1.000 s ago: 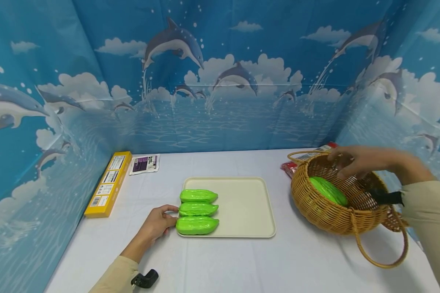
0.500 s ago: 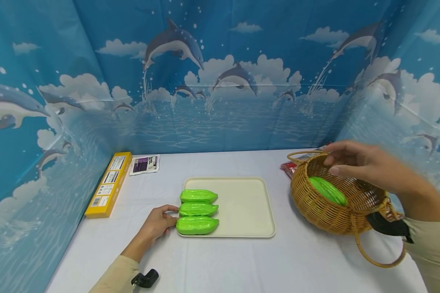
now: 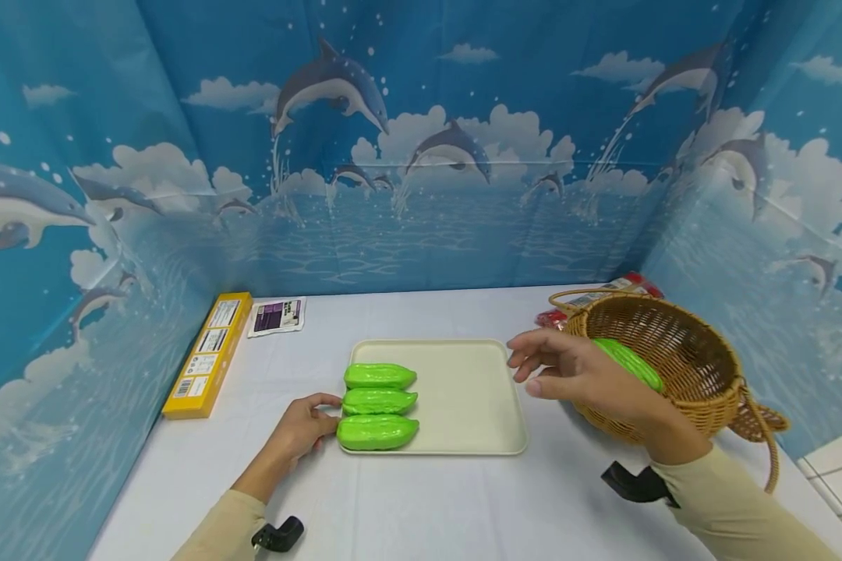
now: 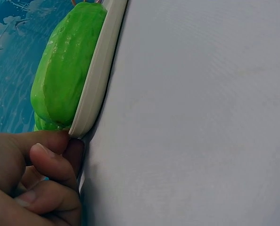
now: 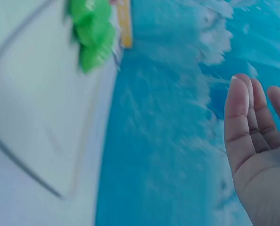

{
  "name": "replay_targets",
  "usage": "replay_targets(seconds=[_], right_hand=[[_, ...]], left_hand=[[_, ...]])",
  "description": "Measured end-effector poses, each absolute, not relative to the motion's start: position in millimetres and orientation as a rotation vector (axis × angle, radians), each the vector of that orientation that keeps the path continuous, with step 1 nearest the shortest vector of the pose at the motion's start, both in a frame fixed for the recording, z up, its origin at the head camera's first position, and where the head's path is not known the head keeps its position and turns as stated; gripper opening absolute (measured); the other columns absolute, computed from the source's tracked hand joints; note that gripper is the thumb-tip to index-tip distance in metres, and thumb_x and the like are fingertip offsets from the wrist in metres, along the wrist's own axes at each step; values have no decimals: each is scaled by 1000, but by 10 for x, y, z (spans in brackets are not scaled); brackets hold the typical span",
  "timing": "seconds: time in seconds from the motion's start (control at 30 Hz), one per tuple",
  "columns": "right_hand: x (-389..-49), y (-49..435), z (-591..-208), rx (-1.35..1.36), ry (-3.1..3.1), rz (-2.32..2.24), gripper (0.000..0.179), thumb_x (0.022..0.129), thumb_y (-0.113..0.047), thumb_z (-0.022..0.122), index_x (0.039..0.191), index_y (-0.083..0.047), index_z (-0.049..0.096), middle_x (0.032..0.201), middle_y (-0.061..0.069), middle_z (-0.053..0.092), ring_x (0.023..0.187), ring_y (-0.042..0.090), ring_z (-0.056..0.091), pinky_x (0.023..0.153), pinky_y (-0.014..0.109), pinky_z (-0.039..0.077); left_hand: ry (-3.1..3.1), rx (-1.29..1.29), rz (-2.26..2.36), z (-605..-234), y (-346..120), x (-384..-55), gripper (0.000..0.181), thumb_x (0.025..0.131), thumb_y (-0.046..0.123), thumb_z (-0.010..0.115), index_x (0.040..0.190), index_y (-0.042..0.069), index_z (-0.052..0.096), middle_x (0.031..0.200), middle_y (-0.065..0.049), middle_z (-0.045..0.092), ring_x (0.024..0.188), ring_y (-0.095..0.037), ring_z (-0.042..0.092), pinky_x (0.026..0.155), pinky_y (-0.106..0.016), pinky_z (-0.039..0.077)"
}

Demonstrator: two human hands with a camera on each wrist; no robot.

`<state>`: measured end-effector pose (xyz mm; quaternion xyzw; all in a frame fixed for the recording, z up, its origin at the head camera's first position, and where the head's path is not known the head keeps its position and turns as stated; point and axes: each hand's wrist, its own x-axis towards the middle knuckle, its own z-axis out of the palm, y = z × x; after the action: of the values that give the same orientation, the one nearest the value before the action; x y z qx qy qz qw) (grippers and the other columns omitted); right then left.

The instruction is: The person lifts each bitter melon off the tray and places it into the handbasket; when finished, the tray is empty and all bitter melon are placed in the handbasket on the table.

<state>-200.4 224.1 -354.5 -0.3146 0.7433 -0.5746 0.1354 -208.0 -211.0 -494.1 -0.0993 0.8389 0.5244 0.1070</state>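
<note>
Three bright green bitter melons (image 3: 380, 402) lie side by side at the left end of a cream tray (image 3: 466, 397). My left hand (image 3: 302, 425) is at the tray's left edge. In the left wrist view its thumb and fingers pinch the tray's rim (image 4: 95, 89), close below the nearest melon (image 4: 67, 66). My right hand (image 3: 582, 374) hovers between the tray's right edge and the wicker basket (image 3: 702, 366), fingers loosely bent and holding nothing. Another green bitter melon (image 3: 631, 363) lies in the basket, partly hidden behind that hand.
A long yellow box (image 3: 206, 354) and a purple-and-white packet (image 3: 277, 315) lie at the back left. Behind the basket is a red packet (image 3: 550, 318). The basket's handle (image 3: 772, 460) hangs down at its right. A dolphin-printed curtain (image 3: 421, 234) encloses the white table (image 3: 435, 506).
My right hand has come out of the basket empty and moved left toward the tray. The left hand, tray and its melons have stayed in place.
</note>
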Motion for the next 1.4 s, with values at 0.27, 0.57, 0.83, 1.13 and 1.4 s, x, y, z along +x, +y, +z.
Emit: replay_targets(seconds=[0.27, 0.57, 0.83, 1.13, 1.4], right_hand=[[-2007, 1684, -4073, -789, 1866, -1755, 42, 97, -4, 65, 137, -2, 55, 125, 18, 60, 110, 26, 64, 90, 35, 55], [-2135, 1225, -4225, -564, 1782, -1762, 47, 94, -11, 69, 138, -3, 54, 129, 18, 58, 111, 25, 63, 90, 37, 56], [-2778, 809, -4141, -560, 1930, -1679, 53, 93, -18, 70, 144, -12, 52, 138, 14, 55, 126, 33, 55, 103, 48, 48], [-3174, 477, -4386, -534, 2063, -1438, 63, 92, -26, 74, 149, -18, 49, 150, 16, 48, 136, 30, 47, 110, 51, 40], [-3274, 353, -4508, -553, 2141, -1202, 70, 89, -34, 78, 150, -17, 50, 147, 13, 52, 137, 30, 48, 112, 52, 38]], left_hand=[[2468, -283, 1557, -4944, -2116, -2072, 34, 90, 5, 73, 124, 5, 67, 74, -7, 62, 49, -14, 46, 48, -28, 39], [2465, -280, 1553, -4963, -2118, -2060, 34, 91, 6, 73, 124, 6, 68, 72, -7, 60, 49, -14, 46, 47, -28, 39], [2463, -283, 1570, -4965, -2132, -2073, 34, 90, 4, 72, 124, 5, 68, 73, -7, 62, 48, -14, 45, 46, -28, 38], [2445, -281, 1591, -4975, -2135, -2080, 34, 90, 4, 73, 124, 5, 68, 75, -7, 64, 48, -14, 45, 47, -28, 39], [2432, -277, 1602, -4953, -2139, -2067, 34, 91, 4, 72, 124, 3, 67, 74, -7, 63, 48, -14, 45, 47, -28, 39]])
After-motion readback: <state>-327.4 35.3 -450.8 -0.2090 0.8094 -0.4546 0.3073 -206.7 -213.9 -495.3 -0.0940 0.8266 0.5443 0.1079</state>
